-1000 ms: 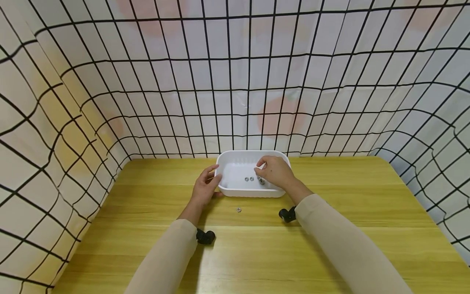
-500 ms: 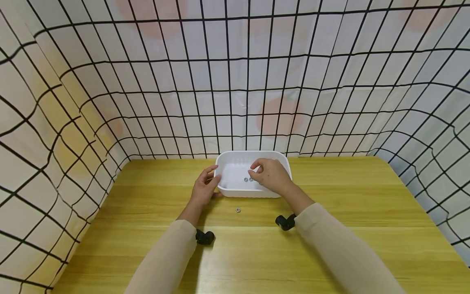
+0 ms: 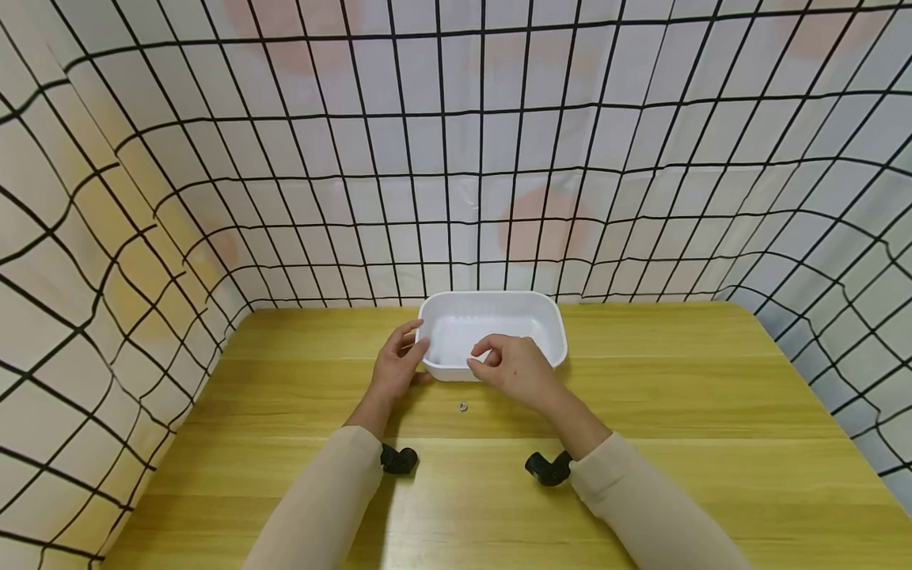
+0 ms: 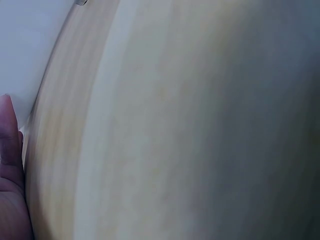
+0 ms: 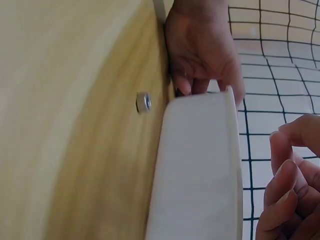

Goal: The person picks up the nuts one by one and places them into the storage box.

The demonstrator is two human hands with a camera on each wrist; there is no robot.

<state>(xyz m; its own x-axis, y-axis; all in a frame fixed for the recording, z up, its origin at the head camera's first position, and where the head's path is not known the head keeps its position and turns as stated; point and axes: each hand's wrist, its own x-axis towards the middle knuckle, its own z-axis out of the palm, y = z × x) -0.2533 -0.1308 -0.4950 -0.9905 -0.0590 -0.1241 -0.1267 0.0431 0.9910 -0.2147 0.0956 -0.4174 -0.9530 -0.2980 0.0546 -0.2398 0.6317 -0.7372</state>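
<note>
A white plastic tray (image 3: pixel 492 296) stands near the back of the wooden table. At its left end my left hand (image 3: pixel 397 366) grips the wall, with the thumb at the rim. My right hand (image 3: pixel 514 370) is over the tray's front rim, fingers loosely curled, and nothing shows between thumb and forefinger. On the table just in front of the tray lies one small metal nut (image 3: pixel 462 407). From the right wrist, that nut (image 5: pixel 145 102) appears beside the tray's outer wall (image 5: pixel 197 165), apart from the fingers (image 5: pixel 282 175). The nuts inside the tray are hidden behind my right hand.
Black grid lines cross the pale curtain (image 3: pixel 463 198) behind and beside the table. The wooden table top (image 3: pixel 456 491) reaches forward between both sleeved forearms. A small black device sits at each wrist.
My right hand has moved left and toward me, from above the nuts in the tray to its front rim. My left hand stays at the tray's left end.
</note>
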